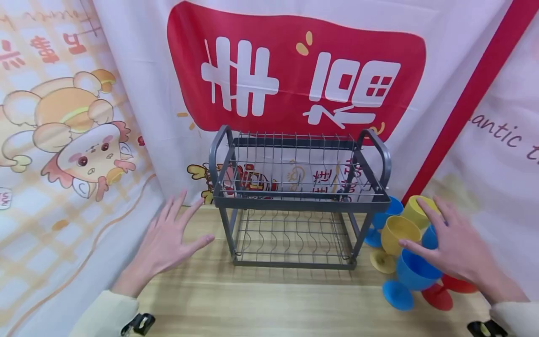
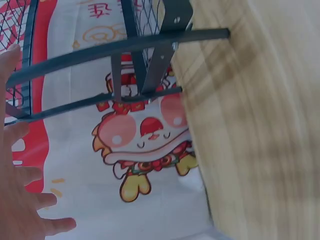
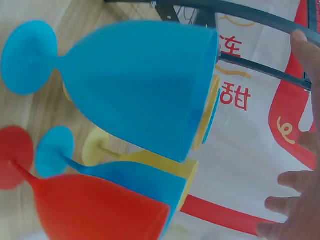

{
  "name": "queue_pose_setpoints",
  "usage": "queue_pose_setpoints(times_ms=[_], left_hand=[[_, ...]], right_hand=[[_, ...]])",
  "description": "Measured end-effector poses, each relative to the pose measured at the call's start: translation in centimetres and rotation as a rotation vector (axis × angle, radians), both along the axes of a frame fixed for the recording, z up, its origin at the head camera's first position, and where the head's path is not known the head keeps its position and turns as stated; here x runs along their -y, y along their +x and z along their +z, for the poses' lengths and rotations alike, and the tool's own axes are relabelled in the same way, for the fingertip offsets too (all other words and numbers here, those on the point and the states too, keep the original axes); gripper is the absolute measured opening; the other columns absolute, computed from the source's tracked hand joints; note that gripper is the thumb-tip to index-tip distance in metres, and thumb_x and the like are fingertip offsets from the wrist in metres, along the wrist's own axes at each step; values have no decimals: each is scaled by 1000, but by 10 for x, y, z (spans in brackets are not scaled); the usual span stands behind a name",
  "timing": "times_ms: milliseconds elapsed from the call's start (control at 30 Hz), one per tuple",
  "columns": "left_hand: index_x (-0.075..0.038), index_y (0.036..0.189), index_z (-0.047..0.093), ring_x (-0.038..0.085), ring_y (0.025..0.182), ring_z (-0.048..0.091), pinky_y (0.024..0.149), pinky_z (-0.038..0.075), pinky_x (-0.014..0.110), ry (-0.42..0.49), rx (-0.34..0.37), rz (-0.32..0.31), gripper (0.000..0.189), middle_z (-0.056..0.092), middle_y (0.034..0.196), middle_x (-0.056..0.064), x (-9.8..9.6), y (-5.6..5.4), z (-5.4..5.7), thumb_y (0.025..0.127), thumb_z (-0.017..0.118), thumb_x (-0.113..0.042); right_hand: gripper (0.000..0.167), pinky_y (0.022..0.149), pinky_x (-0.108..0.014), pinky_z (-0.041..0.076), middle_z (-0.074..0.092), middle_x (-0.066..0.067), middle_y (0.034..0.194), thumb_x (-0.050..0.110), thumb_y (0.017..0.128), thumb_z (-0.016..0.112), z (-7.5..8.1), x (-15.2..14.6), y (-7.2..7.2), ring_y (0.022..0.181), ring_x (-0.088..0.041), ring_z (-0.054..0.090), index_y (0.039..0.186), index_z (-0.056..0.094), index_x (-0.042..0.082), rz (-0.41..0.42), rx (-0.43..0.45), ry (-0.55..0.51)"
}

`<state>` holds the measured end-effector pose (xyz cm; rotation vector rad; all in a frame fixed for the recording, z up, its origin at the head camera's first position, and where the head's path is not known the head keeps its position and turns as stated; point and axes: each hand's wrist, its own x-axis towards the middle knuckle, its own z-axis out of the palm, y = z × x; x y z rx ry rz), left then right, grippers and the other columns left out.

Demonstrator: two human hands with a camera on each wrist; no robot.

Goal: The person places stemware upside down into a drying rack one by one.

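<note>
You are holding your left grip (image 1: 166, 243) with fingers spread, near the two-tier rack (image 1: 301, 204), which is standing on the bench (image 1: 273, 306) between both grips. Your right grip (image 1: 459, 238) is hovering, its fingers likewise parted; blue, yellow and red goblets (image 1: 414, 274) are standing below it and toward the rack.

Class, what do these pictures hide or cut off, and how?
Head: the bowl of the red goblet, partly hidden by the right hand.
Left wrist: part of the left hand, cut off by the left edge.
Right wrist: one yellow goblet, mostly hidden behind the front blue goblet.
</note>
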<state>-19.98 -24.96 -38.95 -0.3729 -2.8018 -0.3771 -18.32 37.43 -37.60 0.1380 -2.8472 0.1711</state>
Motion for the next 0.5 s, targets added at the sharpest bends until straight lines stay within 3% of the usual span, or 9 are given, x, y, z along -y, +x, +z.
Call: queue_pose_setpoints(times_ms=[100,233,500], left_hand=[[-33,168,29,52,160,22,118,26,83,49,-26,-24,93,10,180,13,-4,8,-7,92,68,-68],[-32,167,33,51,156,33,113,33,83,146,-88,-57,90,18,179,12,-16,18,-19,92,74,-59],[-23,160,45,46,147,47,102,45,82,366,-179,-91,83,38,171,10,-42,34,-40,88,82,-41]], right_hand=[[121,88,-86,46,27,-36,164,67,79,82,-8,5,10,138,-63,35,170,21,13,-20,-51,-110],[119,82,-84,49,29,-37,162,57,83,84,-23,13,29,135,-62,36,171,17,13,-119,-89,-278],[107,94,-82,49,35,-30,164,38,88,85,-49,29,57,143,-54,38,170,20,16,-344,-184,-502]])
